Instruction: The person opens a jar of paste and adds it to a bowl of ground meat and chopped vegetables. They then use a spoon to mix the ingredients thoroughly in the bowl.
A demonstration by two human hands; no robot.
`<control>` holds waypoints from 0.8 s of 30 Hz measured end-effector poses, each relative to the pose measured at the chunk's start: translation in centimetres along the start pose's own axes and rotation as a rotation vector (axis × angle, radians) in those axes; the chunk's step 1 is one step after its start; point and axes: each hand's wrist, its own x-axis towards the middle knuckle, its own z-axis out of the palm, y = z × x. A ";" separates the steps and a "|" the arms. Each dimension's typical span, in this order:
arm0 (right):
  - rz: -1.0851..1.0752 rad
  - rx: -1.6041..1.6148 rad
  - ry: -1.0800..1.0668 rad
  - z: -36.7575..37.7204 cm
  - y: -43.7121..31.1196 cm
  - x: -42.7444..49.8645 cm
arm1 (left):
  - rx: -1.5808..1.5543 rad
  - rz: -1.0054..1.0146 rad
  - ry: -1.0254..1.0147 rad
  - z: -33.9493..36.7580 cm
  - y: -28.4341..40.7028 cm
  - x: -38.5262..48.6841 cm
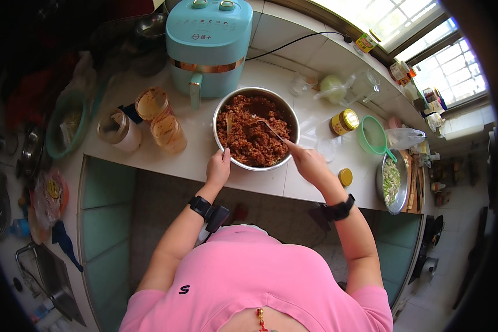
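Observation:
A round stainless steel bowl (pixel 297 128) stands on the counter before me, filled with a dark red, coarsely chopped mixture (pixel 253 141). At its near left rim is my left hand (pixel 218 168), thumb up against the edge and fingers gripping it. A slender, pale utensil (pixel 228 124) lies in the mixture just above that thumb; whether the hand also holds it, I cannot tell. My right hand (pixel 309 162) is closed around the handle of a metal utensil, likely a spoon (pixel 274 129), whose far end is sunk in the mixture.
An air fryer (pixel 209 45) stands behind the bowl. Stained open jars (pixel 169 133) are to the left. Rightward are a yellow-lidded jar (pixel 344 121), a loose lid (pixel 345 177), a green strainer (pixel 372 135) and a metal bowl (pixel 401 186) of chopped greens. The counter's front edge (pixel 257 189) runs below.

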 end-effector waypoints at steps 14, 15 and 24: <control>-0.079 -0.216 -0.037 3.0 0.2 5.6 | 0.019 -0.013 -0.031 -0.8 1.4 -0.1; -0.071 -0.242 -0.011 2.7 0.6 5.0 | 0.056 -0.018 -0.035 -1.4 1.9 -0.3; -0.028 -0.062 0.128 5.5 1.7 3.1 | 0.052 0.043 -0.039 -16.7 7.7 -3.9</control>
